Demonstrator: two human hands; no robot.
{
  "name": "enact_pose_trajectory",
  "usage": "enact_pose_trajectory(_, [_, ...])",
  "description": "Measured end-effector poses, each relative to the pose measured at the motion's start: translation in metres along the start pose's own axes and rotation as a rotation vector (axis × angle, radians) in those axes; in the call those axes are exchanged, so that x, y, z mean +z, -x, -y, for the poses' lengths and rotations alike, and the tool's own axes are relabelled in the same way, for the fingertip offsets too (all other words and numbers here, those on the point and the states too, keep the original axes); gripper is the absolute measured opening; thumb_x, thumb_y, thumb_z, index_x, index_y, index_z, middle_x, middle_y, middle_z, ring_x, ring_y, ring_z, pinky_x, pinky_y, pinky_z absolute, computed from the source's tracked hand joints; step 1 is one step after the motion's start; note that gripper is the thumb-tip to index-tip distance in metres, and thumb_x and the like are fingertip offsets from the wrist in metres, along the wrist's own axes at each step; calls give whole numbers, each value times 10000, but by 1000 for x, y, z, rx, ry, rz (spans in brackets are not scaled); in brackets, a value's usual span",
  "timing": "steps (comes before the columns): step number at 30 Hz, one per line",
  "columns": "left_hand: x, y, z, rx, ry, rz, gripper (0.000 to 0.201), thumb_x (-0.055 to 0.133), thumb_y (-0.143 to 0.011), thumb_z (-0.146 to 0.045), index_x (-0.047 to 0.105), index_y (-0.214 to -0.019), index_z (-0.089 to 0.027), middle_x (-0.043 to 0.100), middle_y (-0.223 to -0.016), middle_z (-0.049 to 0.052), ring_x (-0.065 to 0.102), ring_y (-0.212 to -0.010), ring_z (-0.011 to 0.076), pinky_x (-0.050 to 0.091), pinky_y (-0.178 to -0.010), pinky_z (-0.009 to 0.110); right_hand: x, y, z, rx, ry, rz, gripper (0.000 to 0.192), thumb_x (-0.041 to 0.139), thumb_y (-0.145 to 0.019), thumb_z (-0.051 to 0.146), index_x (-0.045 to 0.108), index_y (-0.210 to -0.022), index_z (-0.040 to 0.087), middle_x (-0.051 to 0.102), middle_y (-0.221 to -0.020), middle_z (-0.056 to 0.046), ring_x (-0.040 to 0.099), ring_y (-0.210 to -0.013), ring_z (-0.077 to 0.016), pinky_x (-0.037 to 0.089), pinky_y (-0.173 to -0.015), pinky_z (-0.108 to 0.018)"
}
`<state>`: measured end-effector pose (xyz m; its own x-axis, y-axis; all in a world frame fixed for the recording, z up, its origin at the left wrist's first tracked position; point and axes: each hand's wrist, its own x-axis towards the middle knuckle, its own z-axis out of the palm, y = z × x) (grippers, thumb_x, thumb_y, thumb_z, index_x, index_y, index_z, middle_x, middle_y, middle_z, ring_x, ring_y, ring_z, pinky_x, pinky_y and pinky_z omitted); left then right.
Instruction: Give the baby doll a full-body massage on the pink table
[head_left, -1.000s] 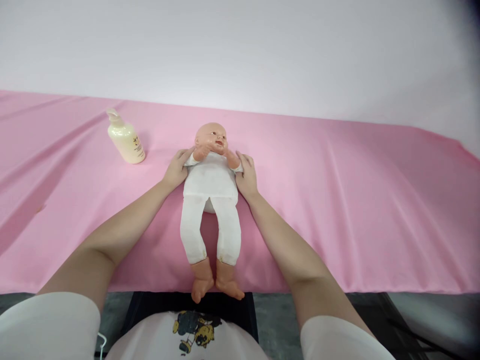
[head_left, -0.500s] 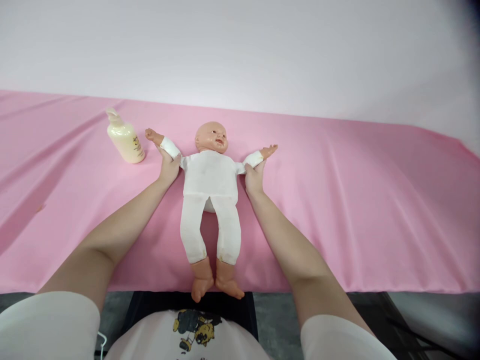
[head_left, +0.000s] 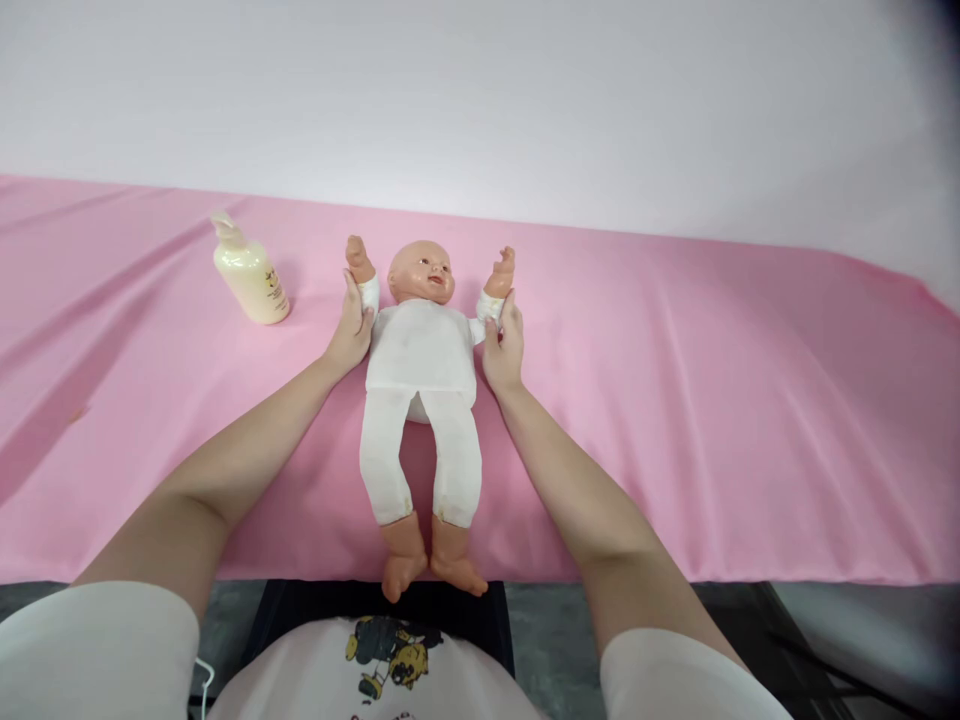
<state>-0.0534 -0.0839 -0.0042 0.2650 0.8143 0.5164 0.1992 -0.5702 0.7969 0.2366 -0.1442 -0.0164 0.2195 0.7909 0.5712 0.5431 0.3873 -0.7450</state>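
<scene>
A baby doll with a white cloth body lies on its back, head away from me and feet at the near table edge. My left hand is wrapped round the doll's arm at the left of the picture, thumb in front by the white sleeve. Round the doll's other arm, my right hand has its fingers behind and its thumb in front. Both doll arms are bent upward beside the head, with their small plastic hands showing above my grip.
A pump bottle of pale yellow liquid stands left of the doll. Pink cloth with some folds covers the table. Behind it rises a white wall. The doll's feet reach over the near edge.
The doll's arms have swung from spread wide to raised close beside its head, with my hands moving along with them. The doll's body and the bottle have stayed in place.
</scene>
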Motion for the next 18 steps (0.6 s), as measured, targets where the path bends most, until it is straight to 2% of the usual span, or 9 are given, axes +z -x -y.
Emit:
enact_pose_trajectory(3, [-2, 1, 9, -38, -45, 48, 820, 408, -1008, -635, 45, -1643, -264, -31, -1749, 47, -77, -1617, 274, -36, -1329, 490, 3, 0, -3, 20, 2, 63, 724, 370, -1020, 540, 82, -1645, 314, 382, -1618, -100, 362, -1515, -260, 282, -1274, -563])
enact_pose_trajectory(5, [-2, 3, 13, -88, -65, 32, 777, 407, -1000, -645, 149, -1637, -281, 63, -1748, 54, -17, -1621, 286, -9, -1330, 502, 6, 0, -5, 39, 0, 101, 802, 410, -1006, 547, 10, -1647, 279, 301, -1667, -114, 302, -1552, -267, 239, -1293, -566])
enact_pose_trajectory(7, [-2, 4, 15, -103, -83, -3, 760, 402, -999, -645, 207, -1627, -265, 153, -1735, 83, 79, -1618, 298, 40, -1330, 500, 7, 0, -6, 33, -5, 130, 822, 435, -997, 542, 0, -1645, 282, 260, -1688, -105, 269, -1569, -270, 219, -1300, -570])
enact_pose_trajectory(10, [-1, 4, 15, -84, -129, -36, 719, 392, -1008, -621, 276, -1599, -226, 294, -1683, 138, 256, -1574, 303, 144, -1315, 496, 8, -1, -7, 40, 11, 159, 725, 428, -1000, 532, 151, -1630, 305, 273, -1682, -87, 257, -1572, -277, 235, -1296, -579])
enact_pose_trajectory(13, [0, 3, 12, -80, -222, -50, 627, 380, -1023, -572, 402, -1511, -179, 453, -1568, 185, 408, -1481, 309, 247, -1276, 503, 9, -1, -7, 87, 53, 157, 641, 425, -996, 544, 345, -1568, 268, 275, -1669, -108, 249, -1573, -291, 277, -1284, -571])
enact_pose_trajectory(15, [0, 2, 11, -80, -291, -54, 558, 379, -1028, -529, 468, -1436, -158, 529, -1477, 197, 481, -1408, 311, 322, -1231, 506, 9, -2, -8, 79, 68, 150, 606, 427, -997, 539, 411, -1530, 251, 333, -1634, -119, 307, -1547, -279, 285, -1288, -547])
enact_pose_trajectory(18, [-1, 1, 7, -91, -393, -47, 470, 392, -1024, -429, 508, -1376, -139, 571, -1409, 204, 533, -1339, 320, 400, -1158, 511, 9, -3, -8, 27, 77, 144, 567, 427, -1001, 527, 468, -1484, 234, 458, -1550, -126, 416, -1478, -259, 282, -1298, -521])
